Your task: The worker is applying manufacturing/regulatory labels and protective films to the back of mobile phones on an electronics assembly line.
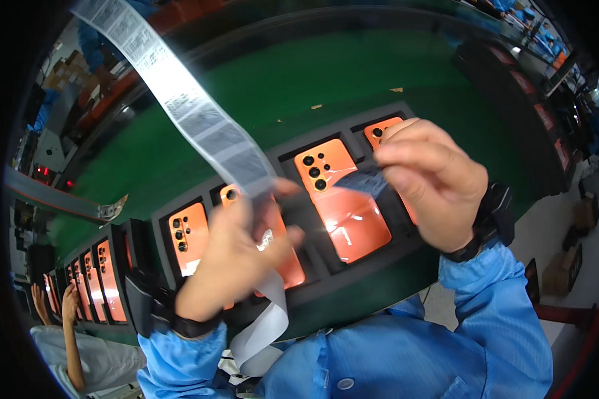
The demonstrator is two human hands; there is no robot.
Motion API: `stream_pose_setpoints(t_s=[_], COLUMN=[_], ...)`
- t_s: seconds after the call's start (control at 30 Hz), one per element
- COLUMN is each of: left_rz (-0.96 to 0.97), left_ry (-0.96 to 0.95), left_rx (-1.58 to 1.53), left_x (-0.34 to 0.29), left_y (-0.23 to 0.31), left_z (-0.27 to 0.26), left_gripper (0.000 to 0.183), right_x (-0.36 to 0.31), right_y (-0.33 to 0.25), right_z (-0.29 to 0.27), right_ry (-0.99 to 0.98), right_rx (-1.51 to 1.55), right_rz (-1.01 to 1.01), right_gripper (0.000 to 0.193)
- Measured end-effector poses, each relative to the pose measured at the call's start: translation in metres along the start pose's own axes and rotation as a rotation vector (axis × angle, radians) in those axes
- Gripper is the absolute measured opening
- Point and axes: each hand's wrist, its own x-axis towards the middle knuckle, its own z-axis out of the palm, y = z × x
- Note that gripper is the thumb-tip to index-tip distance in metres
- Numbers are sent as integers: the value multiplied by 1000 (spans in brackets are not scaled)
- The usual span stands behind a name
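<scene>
Several orange smartphones [356, 229] lie backs up in the slots of a black foam tray [313, 249]. My left hand [226, 266], blurred, has its fingers around a long strip of labels [193, 106]. The strip rises toward the upper left, and its pale tail [263, 329] hangs below the hand. Part of a phone is hidden behind this hand. My right hand [439, 179] pinches a small dark, see-through label [364, 182] between thumb and fingers. The label hangs over a phone near its cameras; whether it touches cannot be made out.
A green work surface [299, 73] stretches beyond the tray, with small tan scraps [316, 107] on it. At left stands another tray of orange phones [111, 286], with a co-worker's hands [70, 302] beside it. More trays [522, 100] line the far right.
</scene>
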Motion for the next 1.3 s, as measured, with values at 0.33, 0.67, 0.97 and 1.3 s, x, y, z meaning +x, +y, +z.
stream_pose_setpoints(t_s=[0.33, 0.67, 0.97, 1.3], left_rz=[603, 893, 156, 222], left_ry=[-337, -254, -426, 136], left_rx=[658, 1022, 198, 173], left_x=[16, 10, 1, 110], left_y=[-42, -37, -53, -48], left_z=[67, 70, 54, 42], left_gripper=[13, 17, 23, 8], right_x=[-19, -24, -21, -30], right_y=[29, 53, 56, 66], right_z=[-42, -33, -38, -36], right_ry=[99, 49, -248, -646], right_rx=[-57, 112, 469, 463], right_rz=[178, 369, 729, 946], right_gripper=[20, 10, 13, 12])
